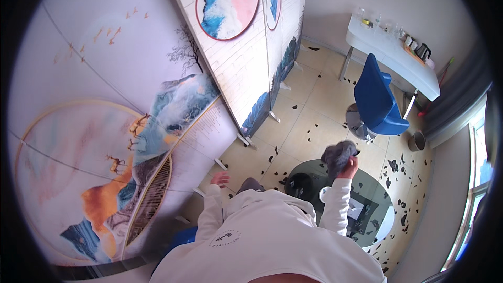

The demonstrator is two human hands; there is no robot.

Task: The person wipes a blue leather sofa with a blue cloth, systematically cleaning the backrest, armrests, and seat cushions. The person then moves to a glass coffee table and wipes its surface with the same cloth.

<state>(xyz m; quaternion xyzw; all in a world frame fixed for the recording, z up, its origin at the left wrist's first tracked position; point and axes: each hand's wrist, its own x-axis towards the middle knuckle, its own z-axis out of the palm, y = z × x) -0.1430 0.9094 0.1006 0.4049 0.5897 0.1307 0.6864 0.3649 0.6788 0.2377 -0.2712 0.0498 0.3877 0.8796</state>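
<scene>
My right hand (348, 168) grips a bunched dark grey cloth (337, 158) above the round glass table (379, 192). A small dark bit shows at the cloth's right edge, too small to identify. My left hand (221, 179) is held out at the left with its fingers apart and nothing in it, close to the foot of the printed folding screen. A small white round dish (324, 194) sits on the glass near my right sleeve, partly hidden by it. Flat papers (355, 209) lie on or under the glass; I cannot tell which.
Several dark flakes (393, 166) are scattered over the tiled floor (298, 125). A blue swivel chair (375, 94) stands before a white desk (385, 49) holding an electric kettle (423, 52) and glassware. Near the curtain is a waste bin (416, 141). Folding screen panels (251, 67) stand left.
</scene>
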